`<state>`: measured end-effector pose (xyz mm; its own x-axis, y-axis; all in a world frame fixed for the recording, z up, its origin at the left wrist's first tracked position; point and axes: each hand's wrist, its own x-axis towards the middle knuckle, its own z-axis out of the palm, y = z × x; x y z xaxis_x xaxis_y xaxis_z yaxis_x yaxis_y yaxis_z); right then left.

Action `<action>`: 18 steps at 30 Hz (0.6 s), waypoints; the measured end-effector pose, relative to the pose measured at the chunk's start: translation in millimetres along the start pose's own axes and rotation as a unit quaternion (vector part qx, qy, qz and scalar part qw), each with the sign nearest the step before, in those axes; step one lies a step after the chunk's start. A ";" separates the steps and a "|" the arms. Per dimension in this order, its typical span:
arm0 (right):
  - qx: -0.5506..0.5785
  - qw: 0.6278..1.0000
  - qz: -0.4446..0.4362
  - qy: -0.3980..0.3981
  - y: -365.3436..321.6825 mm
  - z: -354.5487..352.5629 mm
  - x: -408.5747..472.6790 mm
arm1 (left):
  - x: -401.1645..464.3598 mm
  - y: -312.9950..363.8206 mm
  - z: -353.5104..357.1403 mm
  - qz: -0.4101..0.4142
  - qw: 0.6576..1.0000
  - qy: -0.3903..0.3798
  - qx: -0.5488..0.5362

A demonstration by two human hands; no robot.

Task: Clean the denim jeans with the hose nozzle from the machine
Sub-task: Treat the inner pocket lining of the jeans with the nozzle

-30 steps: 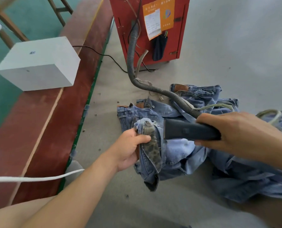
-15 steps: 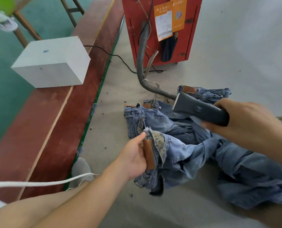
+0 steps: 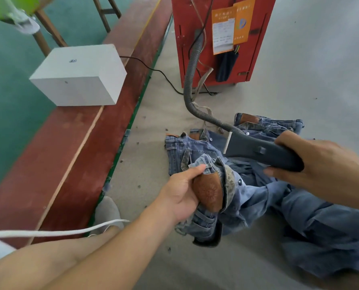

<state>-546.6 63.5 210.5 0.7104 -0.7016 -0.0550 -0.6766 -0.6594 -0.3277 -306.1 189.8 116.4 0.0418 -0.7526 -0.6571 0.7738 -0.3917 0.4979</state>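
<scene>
Two hands | left hand [image 3: 179, 195] grips jeans [image 3: 258, 197] (label unreadable) | right hand [image 3: 312, 164] holds nozzle [image 3: 256, 150]

jeans x3 [image 3: 258, 197] | nozzle x1 [image 3: 258, 150] | hose x1 [image 3: 192, 65] | machine x1 [image 3: 256, 45] | white box x1 [image 3: 78, 76] | hands x2 [image 3: 178, 193]

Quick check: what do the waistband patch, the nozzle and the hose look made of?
Waistband patch: probably leather, brown and matte, with an embossed pattern.
Nozzle: apparently hard plastic, dark grey, smooth with a dull sheen and a lighter strip at its mouth.
Hose: likely flexible plastic, grey, closely ribbed and curving.
</scene>
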 end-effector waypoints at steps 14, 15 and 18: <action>0.022 0.999 0.033 0.036 -15.2 -11.4 3.3 | -0.1 -8.8 -5.8 -0.091 0.989 -0.004 0.113; 0.022 0.998 0.036 0.038 -14.0 -12.3 2.7 | -0.3 -5.1 -7.1 -0.070 0.986 -0.040 0.145; 0.023 0.997 0.045 0.052 -8.7 -15.7 1.8 | -0.8 14.1 -12.5 -0.042 0.964 -0.169 0.201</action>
<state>-542.4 63.7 228.1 0.6219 -0.7830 0.0122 -0.7251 -0.5817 -0.3687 -287.3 191.4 116.9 -0.2707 -0.8119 -0.5173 0.4549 -0.5815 0.6745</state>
